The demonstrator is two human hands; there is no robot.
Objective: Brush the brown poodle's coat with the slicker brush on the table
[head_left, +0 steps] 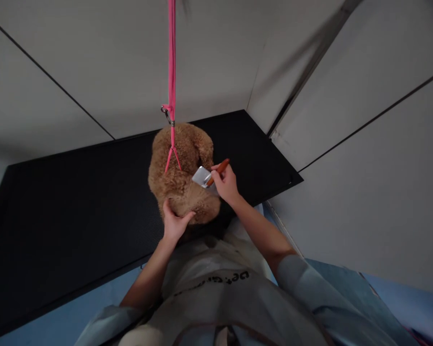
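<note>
A dog (184,187) with curly brown fur is on the black tabletop (75,206), close to its near edge. My right hand (225,183) is closed around the reddish-brown handle of a slicker brush (202,177). The brush's pale head is against or just above the fur on the dog's right-hand side in view; its bristles are hidden. Low on the dog's near side, my left hand (175,225) holds the body, thumb and forefinger apart against the fur and the other fingers hidden. A pink grooming loop (172,139) runs down to the dog.
The pink strap (171,57) hangs from above and has a metal clip (165,111). Pale wall panels (75,57) stand behind the table and another wall (375,182) is at the right. My apron (223,293) is close to the table's near edge.
</note>
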